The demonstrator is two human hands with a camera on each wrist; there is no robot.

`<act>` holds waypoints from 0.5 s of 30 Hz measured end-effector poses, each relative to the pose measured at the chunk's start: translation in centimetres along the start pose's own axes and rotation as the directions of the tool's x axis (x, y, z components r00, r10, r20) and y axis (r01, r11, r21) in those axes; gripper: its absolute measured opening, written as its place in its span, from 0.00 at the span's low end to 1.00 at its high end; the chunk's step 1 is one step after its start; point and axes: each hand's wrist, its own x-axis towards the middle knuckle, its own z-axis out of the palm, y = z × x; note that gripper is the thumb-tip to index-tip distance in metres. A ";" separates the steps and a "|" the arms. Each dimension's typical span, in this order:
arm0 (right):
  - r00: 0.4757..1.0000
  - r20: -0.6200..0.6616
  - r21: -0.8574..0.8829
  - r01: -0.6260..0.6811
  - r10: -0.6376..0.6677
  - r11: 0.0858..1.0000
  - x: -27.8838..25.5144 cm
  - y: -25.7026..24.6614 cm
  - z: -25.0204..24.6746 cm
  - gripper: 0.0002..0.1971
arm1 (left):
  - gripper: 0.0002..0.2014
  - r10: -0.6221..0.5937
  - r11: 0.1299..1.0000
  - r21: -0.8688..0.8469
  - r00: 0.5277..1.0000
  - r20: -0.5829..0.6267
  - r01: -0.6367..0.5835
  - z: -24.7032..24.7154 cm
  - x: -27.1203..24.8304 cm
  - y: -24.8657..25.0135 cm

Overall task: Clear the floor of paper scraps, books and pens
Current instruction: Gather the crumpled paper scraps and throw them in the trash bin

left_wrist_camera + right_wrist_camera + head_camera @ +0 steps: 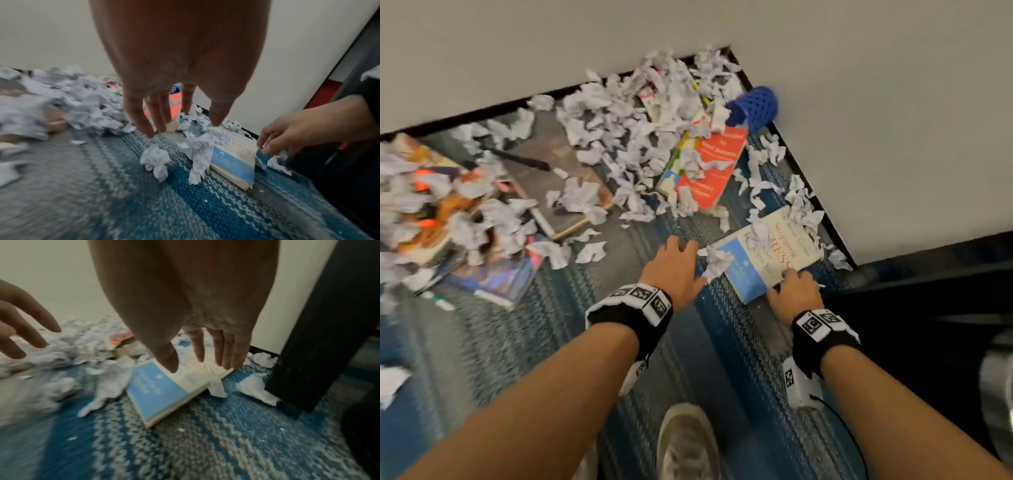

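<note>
Meanwhile, on a blue-and-grey patterned carpet (pixel 722 342), a person reaches w/ both hands toward a cream-and-light-blue paperback book (pixel 767 260) lying flat just beside the white wall (pixel 893 137), crumpled white paper scraps on and around it. Right hand (pixel 796 289) is at the book's near edge, fingers straight and spread, tips on the cover per the right wrist view, nothing clasped. Left hand (pixel 674 265), fingers likewise apart and straight, hovers over bare carpet next to a crumpled white lined-paper scrap (pixel 717 262) that leans on the book's left edge; whether it touches the scrap can't be told. Judgement: book looks light, stiff enough to lift by one edge, best pinched along near edge or spine, thumb on top, fingers slid under; loose scraps on the cover will prob. slide off. Scraps themselves: featherweight, soft, easily gathered by the fistful.
</note>
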 end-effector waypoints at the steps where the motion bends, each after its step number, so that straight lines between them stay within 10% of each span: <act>1: 0.998 -0.043 0.011 -0.045 0.045 0.999 0.9 0.8 0.8 0.26 | 0.30 0.030 0.999 0.012 0.999 -0.014 -0.030 1.0 1.2 0.3; 6: 0.983 -0.123 -0.168 -0.158 0.139 0.973 4.3 3.8 3.3 0.36 | 0.45 -0.055 0.994 0.095 0.994 0.093 0.046 4.5 6.6 1.7; 15: 0.976 -0.210 -0.046 -0.067 0.056 0.997 3.9 4.0 3.0 0.20 | 0.33 -0.075 0.966 0.242 0.995 -0.060 0.087 8.4 6.6 2.9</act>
